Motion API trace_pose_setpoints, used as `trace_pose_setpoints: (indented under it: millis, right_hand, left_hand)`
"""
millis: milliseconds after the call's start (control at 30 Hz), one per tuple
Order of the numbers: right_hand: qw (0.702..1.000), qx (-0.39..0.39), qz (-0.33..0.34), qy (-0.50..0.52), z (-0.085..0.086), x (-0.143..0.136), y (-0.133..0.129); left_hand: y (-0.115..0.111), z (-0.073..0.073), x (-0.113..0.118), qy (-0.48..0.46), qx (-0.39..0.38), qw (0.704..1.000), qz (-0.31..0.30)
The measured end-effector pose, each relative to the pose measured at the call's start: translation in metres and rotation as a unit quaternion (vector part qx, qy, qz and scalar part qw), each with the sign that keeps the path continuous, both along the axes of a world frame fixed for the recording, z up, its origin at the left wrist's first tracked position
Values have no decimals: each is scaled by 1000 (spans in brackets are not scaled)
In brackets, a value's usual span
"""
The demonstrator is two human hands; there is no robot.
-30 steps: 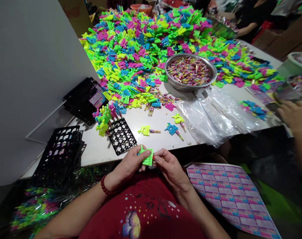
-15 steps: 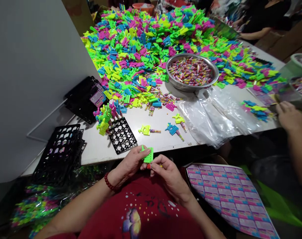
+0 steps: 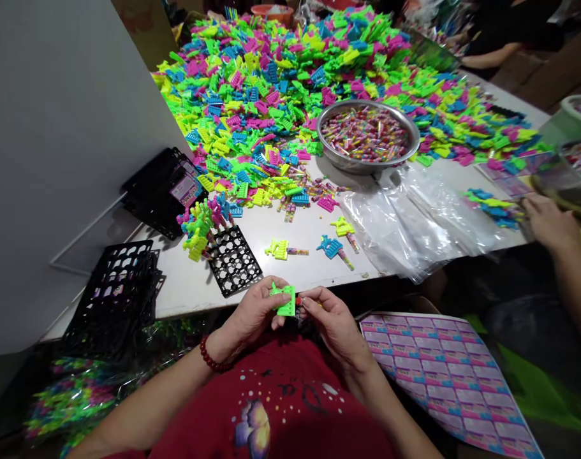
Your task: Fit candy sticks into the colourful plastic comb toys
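My left hand (image 3: pixel 259 310) pinches a green plastic toy piece (image 3: pixel 286 301) just off the table's front edge. My right hand (image 3: pixel 329 319) holds a small candy tube (image 3: pixel 298 301), its red end close to the right side of the green piece; most of the tube is hidden by my fingers. On the table beyond lie a yellow toy with a tube (image 3: pixel 279 249) and a blue toy with a tube (image 3: pixel 330 247). A black perforated rack (image 3: pixel 235 261) stands left of them, with several assembled toys (image 3: pixel 199 229) upright at its far left side.
Behind is a large heap of coloured pieces (image 3: pixel 271 83). A metal bowl of candy tubes (image 3: pixel 367 137) and clear plastic bags (image 3: pixel 414 217) are at right. Black racks (image 3: pixel 111 296) lie at left. Another person's hand (image 3: pixel 551 223) is at far right; a printed sheet (image 3: pixel 443 376) hangs below.
The green piece now lies more level in my left hand. My right hand has shifted slightly right and up, bringing the tube's red end from below the piece to its right side.
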State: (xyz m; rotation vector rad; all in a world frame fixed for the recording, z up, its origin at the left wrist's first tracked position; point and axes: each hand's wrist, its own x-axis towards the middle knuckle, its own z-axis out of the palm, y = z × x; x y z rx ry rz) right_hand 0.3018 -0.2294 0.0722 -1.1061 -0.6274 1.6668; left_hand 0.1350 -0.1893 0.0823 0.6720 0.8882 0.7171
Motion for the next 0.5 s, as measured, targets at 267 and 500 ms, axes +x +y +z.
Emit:
trace_pose_setpoints:
  millis: [267, 500]
  right_hand:
    - [1000, -1, 3, 2, -2, 2, -3]
    - [1000, -6, 10, 16, -3, 2, -5]
  left_hand:
    - [-2, -2, 0, 15, 10, 1000, 3]
    - [-4, 3, -1, 47, 29, 998, -16]
